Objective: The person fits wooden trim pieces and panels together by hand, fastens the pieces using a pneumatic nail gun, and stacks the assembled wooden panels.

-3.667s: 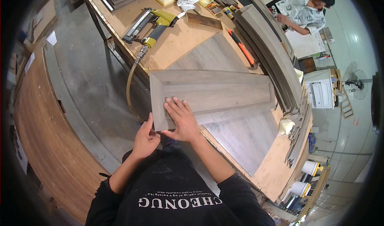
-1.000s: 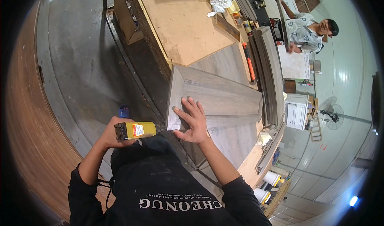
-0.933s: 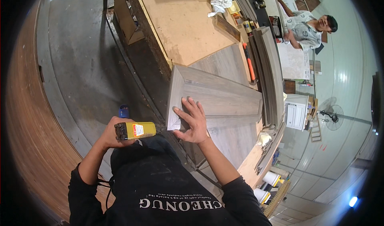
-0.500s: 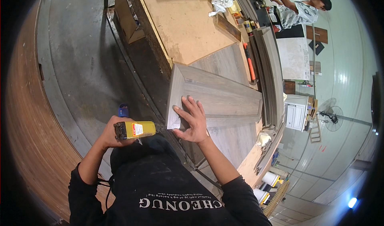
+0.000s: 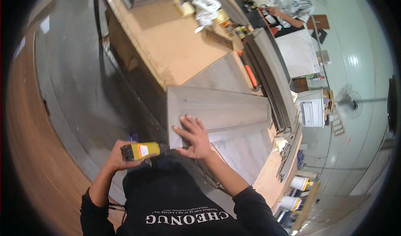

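Observation:
My left hand (image 5: 117, 156) is wrapped round a yellow and black nail gun (image 5: 144, 151) with a red and white label. Its front end points at the near corner of a grey wood-grain framed panel (image 5: 225, 106), like a cabinet door; whether it touches is unclear. My right hand (image 5: 196, 139) lies with fingers spread on the panel's near left end, thumb by the edge. The panel rests across a wider grey board (image 5: 246, 148) on the workbench (image 5: 163, 40), its left end reaching the bench edge.
Long grey strips (image 5: 271, 69) are stacked along the bench's far side. Near them lie an orange-handled tool (image 5: 249, 71), a crumpled white bag (image 5: 204, 6) and a wooden block (image 5: 219, 39). White buckets (image 5: 290, 203) stand at right. Across the bench, a person (image 5: 290, 4) is at another table.
My view has shifted, so the bench and panel sit differently in it. My left hand still grips the nail gun by the panel's corner, and my right hand stays flat on the panel.

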Available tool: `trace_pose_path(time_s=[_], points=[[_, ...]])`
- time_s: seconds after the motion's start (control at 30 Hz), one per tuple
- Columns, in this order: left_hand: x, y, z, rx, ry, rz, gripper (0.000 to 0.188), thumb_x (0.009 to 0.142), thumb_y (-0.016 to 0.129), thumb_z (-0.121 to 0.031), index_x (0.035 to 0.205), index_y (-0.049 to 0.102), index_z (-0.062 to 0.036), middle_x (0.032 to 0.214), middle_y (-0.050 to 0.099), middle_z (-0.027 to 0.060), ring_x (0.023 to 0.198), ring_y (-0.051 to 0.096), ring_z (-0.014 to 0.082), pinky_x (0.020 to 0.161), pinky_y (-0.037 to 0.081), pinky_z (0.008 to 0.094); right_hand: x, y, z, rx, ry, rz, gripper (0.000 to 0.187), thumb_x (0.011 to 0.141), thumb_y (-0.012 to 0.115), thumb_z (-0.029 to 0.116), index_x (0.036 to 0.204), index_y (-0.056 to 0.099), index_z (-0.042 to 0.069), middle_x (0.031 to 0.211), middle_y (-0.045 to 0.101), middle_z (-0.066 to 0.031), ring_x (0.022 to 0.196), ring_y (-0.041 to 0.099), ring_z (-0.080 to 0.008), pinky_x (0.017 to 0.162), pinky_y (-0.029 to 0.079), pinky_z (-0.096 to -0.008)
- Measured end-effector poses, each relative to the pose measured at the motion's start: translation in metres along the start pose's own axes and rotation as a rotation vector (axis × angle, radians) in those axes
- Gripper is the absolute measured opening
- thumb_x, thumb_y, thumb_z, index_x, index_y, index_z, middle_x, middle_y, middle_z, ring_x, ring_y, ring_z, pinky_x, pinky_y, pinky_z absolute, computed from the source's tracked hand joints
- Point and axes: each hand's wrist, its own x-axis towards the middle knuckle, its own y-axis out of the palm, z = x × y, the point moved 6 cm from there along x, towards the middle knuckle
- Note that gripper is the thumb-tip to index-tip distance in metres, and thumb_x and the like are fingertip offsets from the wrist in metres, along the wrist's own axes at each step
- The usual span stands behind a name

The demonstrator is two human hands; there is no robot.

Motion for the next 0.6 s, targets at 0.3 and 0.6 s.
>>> trace_pose_path(time_s=[0.3, 0.6], points=[[0.174, -0.042, -0.156, 1.079, 0.184, -0.432, 0.044, 0.07, 0.073, -0.017, 0.107, 0.058, -0.0002, 0.091, 0.065, 0.0218, 0.087, 0.064, 0.0398, 0.078, 0.052, 0.0436, -0.018, -0.016, 0.006, 0.018, 0.122, -0.055, 0.079, 0.071, 0.069, 0.05, 0.14, 0.043, 0.022, 0.149, 0.035, -0.0098, 0.139, 0.029, -0.0306, 0.11, 0.022, -0.0548], [0.265, 0.037, -0.118, 1.332, 0.368, -0.171, 0.034, 0.079, 0.067, -0.027, 0.102, 0.063, -0.0023, 0.105, 0.056, 0.0189, 0.101, 0.054, 0.0363, 0.084, 0.044, 0.0455, -0.149, -0.027, -0.086, 0.029, 0.9, -0.694, 0.074, 0.075, 0.073, 0.04, 0.136, 0.044, 0.009, 0.141, 0.041, -0.0172, 0.132, 0.037, -0.0355, 0.106, 0.028, -0.0547]])
